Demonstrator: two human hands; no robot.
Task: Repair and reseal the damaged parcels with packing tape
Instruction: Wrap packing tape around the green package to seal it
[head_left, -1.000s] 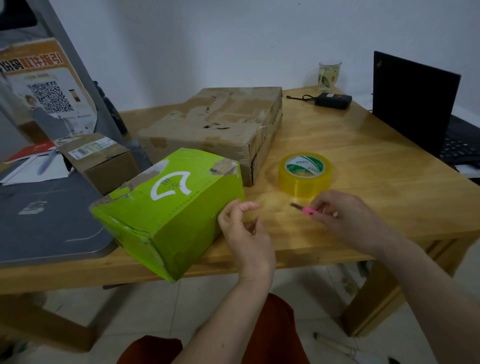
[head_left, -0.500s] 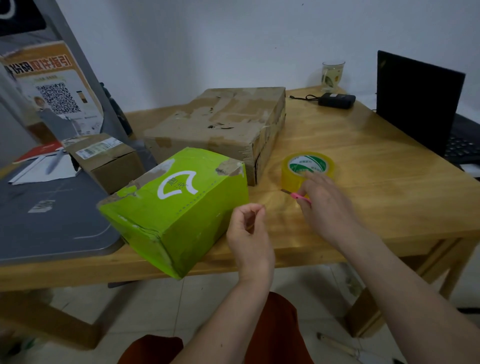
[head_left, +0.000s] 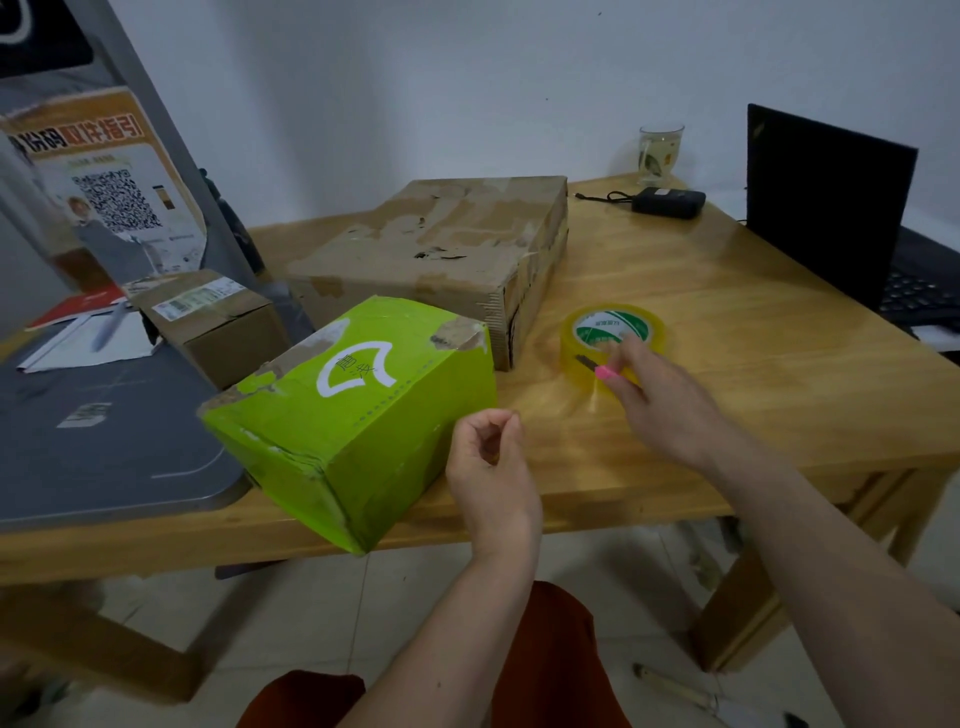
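A bright green parcel (head_left: 363, 415) with torn, scuffed top corners lies tilted at the table's front edge. Just right of it my left hand (head_left: 493, 467) hovers with curled fingers, thumb near forefinger; nothing shows between them. My right hand (head_left: 660, 400) reaches over the table and grips a small pink cutter (head_left: 602, 371), its fingertips against the yellow packing tape roll (head_left: 613, 327). Behind the green parcel is a large worn brown carton (head_left: 441, 244) with peeled tape. A small brown box (head_left: 223, 322) with a label sits to the left.
The wooden table (head_left: 753, 338) also carries a black laptop (head_left: 826, 197) at the right, a black adapter (head_left: 667, 201) and a glass (head_left: 660, 153) at the back. A grey board (head_left: 78, 441) and papers cover the left; a QR-code poster (head_left: 104, 192) leans behind.
My right hand moved forward with the pink cutter from the table's front to the tape roll. My left hand left the green parcel's right edge and drew back slightly.
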